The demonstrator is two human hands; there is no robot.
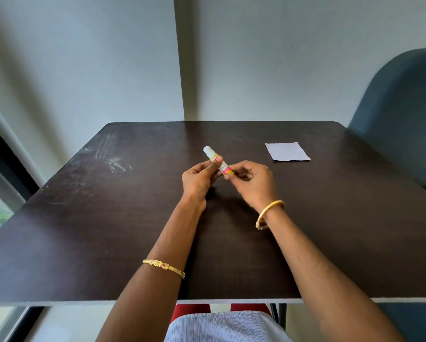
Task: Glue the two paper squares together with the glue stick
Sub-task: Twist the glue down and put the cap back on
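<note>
While both hands grip glue stick (217, 160), paper (287, 151) apart

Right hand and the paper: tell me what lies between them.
Nothing: in the head view, only bare dark table separates the right hand, which grips the glue stick, from the paper.

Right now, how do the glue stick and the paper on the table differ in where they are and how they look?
The glue stick is held off the table in both hands, left hand and right hand; the paper lies untouched, far right on the table.
The glue stick is a tilted cylinder; the paper is flat.
The glue stick carries pink and yellow bands; the paper is plain.
Both are mostly white.
</note>
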